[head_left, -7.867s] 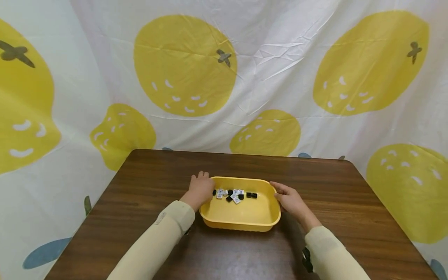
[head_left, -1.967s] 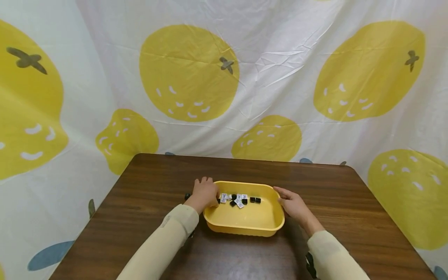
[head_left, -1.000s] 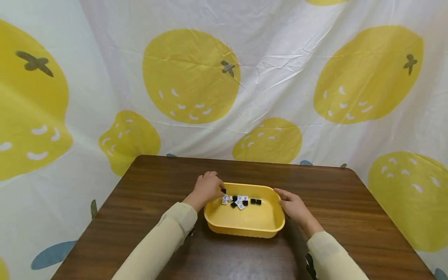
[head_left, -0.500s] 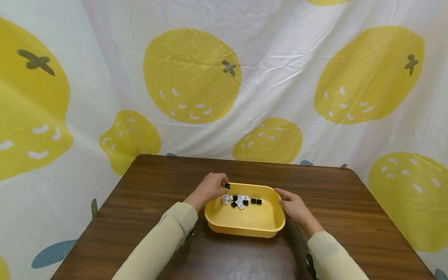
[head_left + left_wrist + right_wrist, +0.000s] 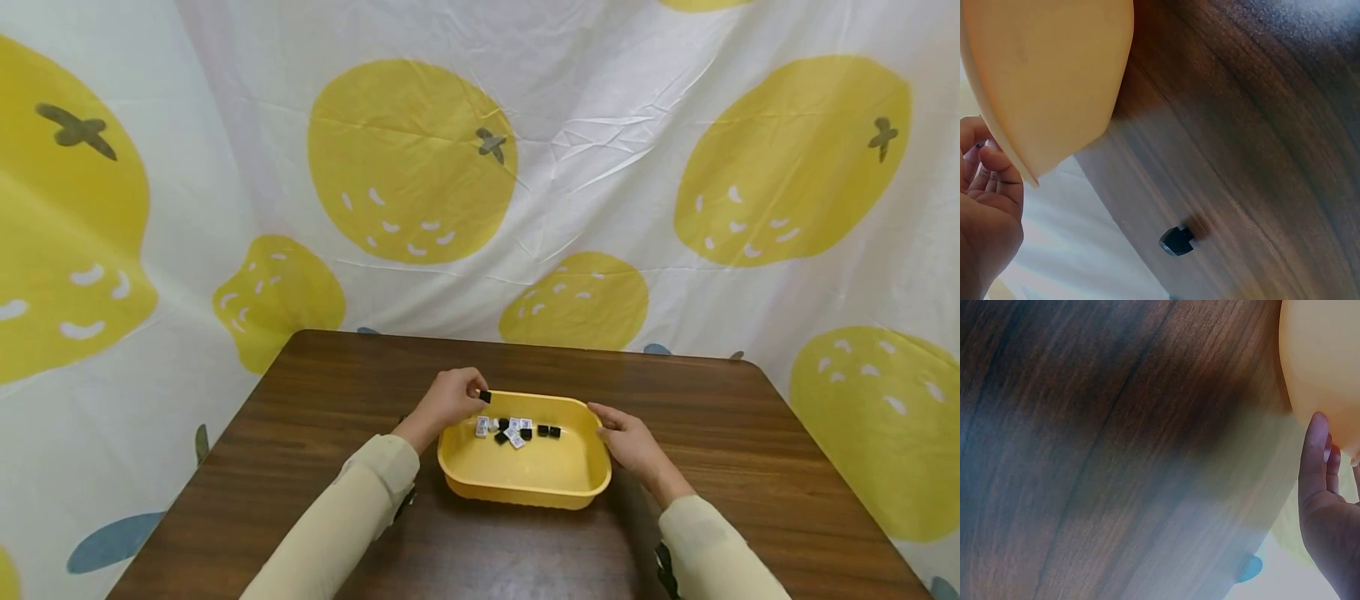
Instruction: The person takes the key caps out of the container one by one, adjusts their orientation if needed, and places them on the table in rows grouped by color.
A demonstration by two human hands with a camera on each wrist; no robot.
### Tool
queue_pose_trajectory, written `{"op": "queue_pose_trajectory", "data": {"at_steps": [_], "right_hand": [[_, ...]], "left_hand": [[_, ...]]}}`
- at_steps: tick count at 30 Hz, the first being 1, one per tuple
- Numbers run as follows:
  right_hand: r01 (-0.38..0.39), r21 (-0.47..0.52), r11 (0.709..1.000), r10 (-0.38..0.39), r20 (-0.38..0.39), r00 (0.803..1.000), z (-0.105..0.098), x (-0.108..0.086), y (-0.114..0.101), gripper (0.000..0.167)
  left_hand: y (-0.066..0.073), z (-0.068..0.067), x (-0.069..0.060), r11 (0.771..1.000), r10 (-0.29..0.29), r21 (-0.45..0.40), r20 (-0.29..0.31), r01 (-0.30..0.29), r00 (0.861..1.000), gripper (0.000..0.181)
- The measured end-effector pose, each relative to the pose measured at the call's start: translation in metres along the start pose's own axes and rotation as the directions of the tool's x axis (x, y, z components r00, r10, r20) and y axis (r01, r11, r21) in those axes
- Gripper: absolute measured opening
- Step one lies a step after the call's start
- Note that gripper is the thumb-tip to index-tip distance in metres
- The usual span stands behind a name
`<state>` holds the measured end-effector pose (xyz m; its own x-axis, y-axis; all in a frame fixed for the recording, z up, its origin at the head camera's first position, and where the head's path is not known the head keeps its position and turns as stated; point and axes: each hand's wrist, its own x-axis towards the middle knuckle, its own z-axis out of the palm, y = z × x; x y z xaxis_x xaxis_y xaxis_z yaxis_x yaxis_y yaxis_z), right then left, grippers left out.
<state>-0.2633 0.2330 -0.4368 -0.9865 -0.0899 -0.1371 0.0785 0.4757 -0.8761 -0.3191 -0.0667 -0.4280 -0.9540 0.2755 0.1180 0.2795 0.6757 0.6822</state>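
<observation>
In the head view, my left hand [image 5: 450, 397] pinches a small black square piece [image 5: 485, 397] between thumb and fingers, above the far left rim of a yellow plastic tray [image 5: 517, 495]. Several small pieces lie inside against the tray's far side: black ones [image 5: 555, 432] and white ones with printed faces [image 5: 482, 427]. My right hand [image 5: 633, 446] holds the tray's right rim, its fingers lying along the outer wall, as the right wrist view also shows. In the left wrist view, curled fingers [image 5: 994, 162] are partly hidden by the tray wall.
The tray stands on a dark brown wooden table [image 5: 360, 375]. Another black piece [image 5: 1177, 241] with a notched edge lies on the table left of the tray, mostly hidden behind my left wrist in the head view. A lemon-print cloth [image 5: 420, 167] hangs behind the table.
My left hand was down in the tray's left side; it has lifted a black piece up to the far left rim, then drawn back slightly left. My right hand stays at the right rim.
</observation>
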Motion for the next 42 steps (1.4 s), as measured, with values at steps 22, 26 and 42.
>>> {"op": "queue_pose_trajectory", "data": {"at_steps": [22, 26, 42], "right_hand": [[-0.015, 0.003, 1.0, 0.015, 0.011, 1.0, 0.0001, -0.0008, -0.0013, 0.048], [-0.014, -0.004, 1.0, 0.014, 0.013, 1.0, -0.0001, -0.0008, -0.0011, 0.049], [-0.009, -0.009, 1.0, 0.009, 0.001, 1.0, 0.0003, 0.0001, -0.0008, 0.049]], "left_hand": [[-0.0051, -0.0012, -0.0035, 0.99, -0.056, -0.129, -0.043, 0.05, 0.998, 0.018], [-0.0054, -0.0009, -0.0036, 0.99, -0.054, -0.136, -0.039, 0.048, 0.998, 0.019], [-0.0049, -0.0044, -0.0086, 0.96, -0.091, -0.265, 0.009, 0.09, 0.996, 0.017]]}}
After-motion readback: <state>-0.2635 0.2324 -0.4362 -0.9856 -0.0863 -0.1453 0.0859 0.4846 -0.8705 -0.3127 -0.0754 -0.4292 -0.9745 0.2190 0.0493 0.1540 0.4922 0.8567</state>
